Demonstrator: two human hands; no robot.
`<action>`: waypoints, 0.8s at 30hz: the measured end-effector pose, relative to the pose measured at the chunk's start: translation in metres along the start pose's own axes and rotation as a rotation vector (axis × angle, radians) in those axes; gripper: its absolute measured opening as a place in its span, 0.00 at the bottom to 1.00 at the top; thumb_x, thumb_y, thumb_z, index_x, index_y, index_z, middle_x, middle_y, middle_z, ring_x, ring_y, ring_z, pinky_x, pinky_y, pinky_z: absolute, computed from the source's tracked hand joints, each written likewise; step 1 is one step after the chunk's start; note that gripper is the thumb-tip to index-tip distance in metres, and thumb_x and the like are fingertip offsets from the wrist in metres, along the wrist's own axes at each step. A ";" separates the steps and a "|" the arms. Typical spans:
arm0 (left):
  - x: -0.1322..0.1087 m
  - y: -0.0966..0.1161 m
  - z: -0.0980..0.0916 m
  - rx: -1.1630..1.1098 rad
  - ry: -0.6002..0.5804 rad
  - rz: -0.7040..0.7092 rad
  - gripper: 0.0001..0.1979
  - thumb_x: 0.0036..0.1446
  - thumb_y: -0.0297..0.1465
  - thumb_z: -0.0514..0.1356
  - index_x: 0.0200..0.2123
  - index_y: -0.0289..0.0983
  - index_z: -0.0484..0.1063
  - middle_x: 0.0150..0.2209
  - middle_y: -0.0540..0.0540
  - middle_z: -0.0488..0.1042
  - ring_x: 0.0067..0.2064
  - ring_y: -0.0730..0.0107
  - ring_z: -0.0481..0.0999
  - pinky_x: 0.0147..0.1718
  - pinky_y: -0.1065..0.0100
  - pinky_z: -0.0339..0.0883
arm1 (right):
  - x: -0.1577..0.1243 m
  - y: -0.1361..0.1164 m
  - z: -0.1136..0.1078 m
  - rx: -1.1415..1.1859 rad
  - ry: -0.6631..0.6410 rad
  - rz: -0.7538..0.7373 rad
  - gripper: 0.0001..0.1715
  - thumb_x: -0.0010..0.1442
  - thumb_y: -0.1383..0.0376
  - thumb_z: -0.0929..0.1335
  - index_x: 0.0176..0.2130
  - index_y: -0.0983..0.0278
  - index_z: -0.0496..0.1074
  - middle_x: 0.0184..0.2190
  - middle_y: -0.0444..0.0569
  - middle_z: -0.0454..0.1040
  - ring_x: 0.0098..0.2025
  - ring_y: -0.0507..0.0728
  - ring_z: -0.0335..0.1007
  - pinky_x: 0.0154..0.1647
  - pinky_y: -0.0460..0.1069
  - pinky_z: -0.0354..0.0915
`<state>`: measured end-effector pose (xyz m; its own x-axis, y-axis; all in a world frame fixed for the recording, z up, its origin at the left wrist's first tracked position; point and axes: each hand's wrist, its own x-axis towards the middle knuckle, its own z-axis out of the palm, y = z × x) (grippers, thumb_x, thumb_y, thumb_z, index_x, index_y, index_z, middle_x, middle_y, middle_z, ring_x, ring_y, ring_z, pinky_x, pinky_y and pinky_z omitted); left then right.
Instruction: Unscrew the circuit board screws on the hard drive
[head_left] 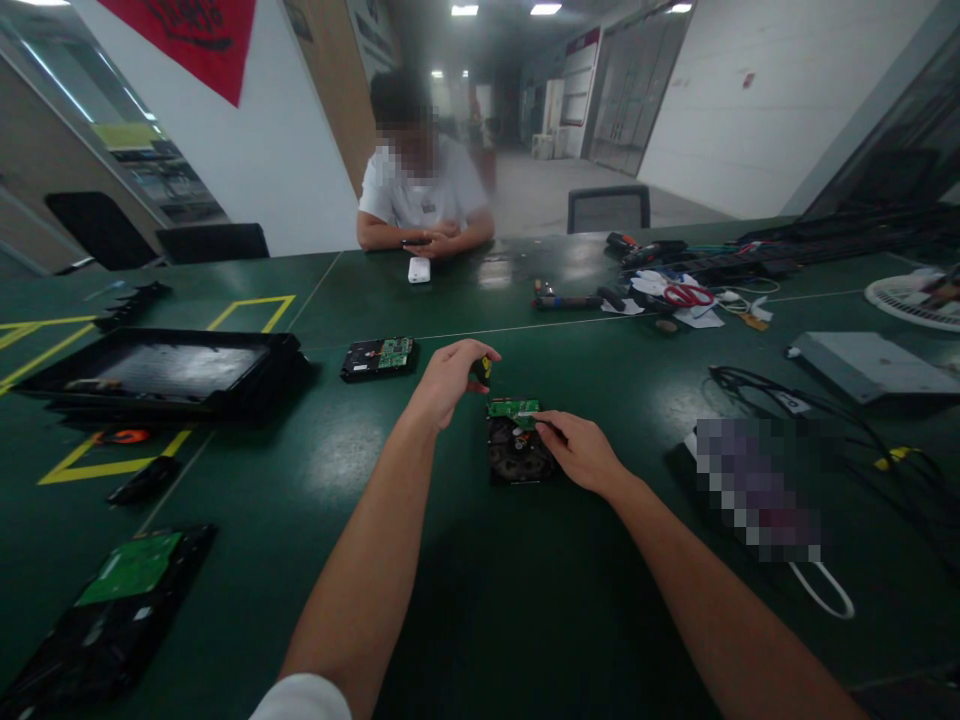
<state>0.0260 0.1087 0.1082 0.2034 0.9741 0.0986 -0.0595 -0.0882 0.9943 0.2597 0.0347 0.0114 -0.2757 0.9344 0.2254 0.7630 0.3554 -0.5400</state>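
Directly before me on the green table lies a hard drive (pixel 519 460), its green circuit board (pixel 514 407) facing up at the far end. My left hand (pixel 450 380) is above and left of the board. Between its thumb and fingers is a short black and yellow tool (pixel 484 370), which looks like a screwdriver handle; its tip cannot be made out. At the drive's right side, my right hand (pixel 581 450) grips the edge, with fingertips touching the board. A second hard drive (pixel 379 357) rests farther left, and another drive (pixel 112 600) is at the near left.
A black tray (pixel 172 370) stands on the left. Cables (pixel 840 420), a grey metal box (pixel 877 365) and a phone-like item (pixel 757 490) lie to the right. Tools and red scissors (pixel 688 295) are heaped behind. Across the table sits a person (pixel 427 190).
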 end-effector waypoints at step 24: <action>0.000 -0.002 0.011 -0.104 0.023 -0.030 0.10 0.56 0.37 0.59 0.34 0.36 0.74 0.39 0.41 0.78 0.39 0.61 0.79 0.24 0.70 0.68 | 0.000 -0.003 -0.001 -0.006 0.011 0.005 0.20 0.74 0.56 0.59 0.56 0.57 0.73 0.47 0.50 0.78 0.45 0.59 0.75 0.46 0.53 0.67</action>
<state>0.0373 0.1062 0.1063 0.1843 0.9806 0.0670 -0.1554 -0.0383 0.9871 0.2578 0.0334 0.0141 -0.2655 0.9358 0.2320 0.7675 0.3508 -0.5365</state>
